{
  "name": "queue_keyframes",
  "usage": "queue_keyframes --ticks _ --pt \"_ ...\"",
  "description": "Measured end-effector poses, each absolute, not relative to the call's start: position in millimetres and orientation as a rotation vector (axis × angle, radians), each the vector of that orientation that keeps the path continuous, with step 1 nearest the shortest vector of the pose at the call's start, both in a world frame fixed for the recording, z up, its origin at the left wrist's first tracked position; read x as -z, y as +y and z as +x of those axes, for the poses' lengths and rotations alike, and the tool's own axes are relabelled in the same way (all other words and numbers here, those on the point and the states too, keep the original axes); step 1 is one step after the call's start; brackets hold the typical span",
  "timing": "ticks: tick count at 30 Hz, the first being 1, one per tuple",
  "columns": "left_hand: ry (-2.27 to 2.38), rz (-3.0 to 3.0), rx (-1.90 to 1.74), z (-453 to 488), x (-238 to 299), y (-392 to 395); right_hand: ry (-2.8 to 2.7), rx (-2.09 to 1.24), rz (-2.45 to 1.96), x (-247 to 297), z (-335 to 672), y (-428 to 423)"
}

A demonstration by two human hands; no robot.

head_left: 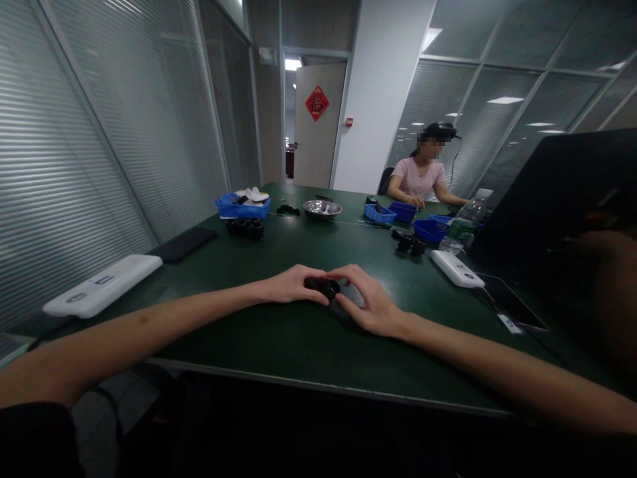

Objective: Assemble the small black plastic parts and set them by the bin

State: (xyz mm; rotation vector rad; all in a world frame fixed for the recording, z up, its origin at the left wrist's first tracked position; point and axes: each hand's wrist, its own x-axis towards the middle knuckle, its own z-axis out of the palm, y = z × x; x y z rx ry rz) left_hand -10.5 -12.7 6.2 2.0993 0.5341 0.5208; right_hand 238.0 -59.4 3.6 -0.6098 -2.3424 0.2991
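A small, glossy black part with a rounded end [329, 288] is held low over the table in front of me. My left hand [291, 285] is closed round its left side, thumb and fingers on either side of it. From the right, my right hand [371, 302] curves in and grips the part's right end between thumb and fingertips. The fingers hide some of the part, and I cannot make out its exact kind.
On the green table [298, 352] are black cylindrical parts [245, 229], a metal bowl [322, 210], blue baskets [243, 207], white power banks [104, 285], a phone [515, 302] and a water bottle [465, 222]. Across it sits a person [421, 174]; a dark screen [557, 199] stands right.
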Motion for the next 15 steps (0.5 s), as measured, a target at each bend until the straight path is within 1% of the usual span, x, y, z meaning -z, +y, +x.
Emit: queue_keyframes --ticks 7,15 --pt "0.596 2.158 -0.528 -10.0 -3.8 -11.0 -2.305 -0.271 -0.682 -7.3 236.4 -59.4" --pt "0.579 2.112 -0.514 -10.7 -5.2 -11.0 -2.357 -0.319 -0.55 -8.9 237.6 -62.7"
